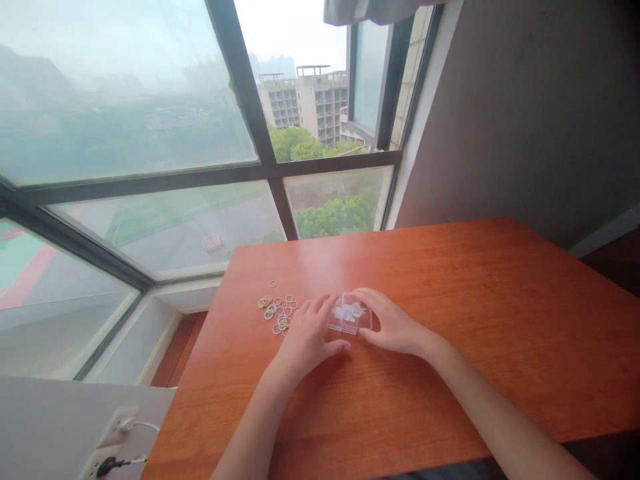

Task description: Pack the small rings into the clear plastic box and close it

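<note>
A small clear plastic box (342,327) sits on the table between my two hands, with whitish pieces showing inside it. My right hand (393,325) grips the box's right side, fingers over the far edge and thumb at the near corner. Along the left side lies my left hand (310,335), its fingertips at the box's edge and its thumb held apart in front; it is open. Just left of that hand is a loose cluster of thin rings (283,323), pale and greenish, partly hidden behind the hand. Several tan rings (265,302) lie bunched at the cluster's left.
The reddish-brown wooden table (500,320) extends far to the right. One single ring (273,284) lies beyond the cluster. Dark-framed windows (270,167) stand behind the table, one pane open. Plugged wall sockets (117,430) are at lower left.
</note>
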Tool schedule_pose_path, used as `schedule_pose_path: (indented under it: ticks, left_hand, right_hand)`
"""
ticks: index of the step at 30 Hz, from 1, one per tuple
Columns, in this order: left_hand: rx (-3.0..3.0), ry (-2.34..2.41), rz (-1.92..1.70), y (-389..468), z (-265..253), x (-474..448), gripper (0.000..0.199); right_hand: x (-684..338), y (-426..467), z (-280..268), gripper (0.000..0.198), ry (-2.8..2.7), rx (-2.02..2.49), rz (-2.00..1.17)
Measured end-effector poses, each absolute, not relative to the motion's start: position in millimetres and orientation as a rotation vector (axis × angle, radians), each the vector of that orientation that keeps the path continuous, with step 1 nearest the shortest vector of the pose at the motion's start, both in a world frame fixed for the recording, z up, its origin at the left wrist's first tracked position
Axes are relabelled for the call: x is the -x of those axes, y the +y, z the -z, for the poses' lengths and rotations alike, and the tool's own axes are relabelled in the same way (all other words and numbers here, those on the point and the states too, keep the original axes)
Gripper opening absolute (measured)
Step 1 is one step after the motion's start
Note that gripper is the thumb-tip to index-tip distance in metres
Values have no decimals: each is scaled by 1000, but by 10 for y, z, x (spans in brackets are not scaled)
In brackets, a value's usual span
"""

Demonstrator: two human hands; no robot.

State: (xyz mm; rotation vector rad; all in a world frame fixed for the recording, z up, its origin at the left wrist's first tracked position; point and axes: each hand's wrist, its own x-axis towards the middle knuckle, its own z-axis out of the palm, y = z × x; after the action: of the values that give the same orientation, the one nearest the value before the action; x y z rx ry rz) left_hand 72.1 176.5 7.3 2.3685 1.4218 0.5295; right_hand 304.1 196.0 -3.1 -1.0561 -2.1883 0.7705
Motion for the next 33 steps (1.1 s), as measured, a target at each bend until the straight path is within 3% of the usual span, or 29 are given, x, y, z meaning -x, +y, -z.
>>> schedule_pose_path:
  ticks: [5,14,33]
  left_hand:
    - [-2322,1815,-591,1971,-145,-183,54]
    - [-2508,1888,-229,2012,126,44,56]
    - [-2603,1539,-441,1584,237,-1068,51]
  right_hand:
    - [-3043,1951,61,68,-2168,1058,-753]
    - [-2856,1924,60,70,-2261,1004,-652]
    - [-3350,1869,-39,69,-2298,988,-700]
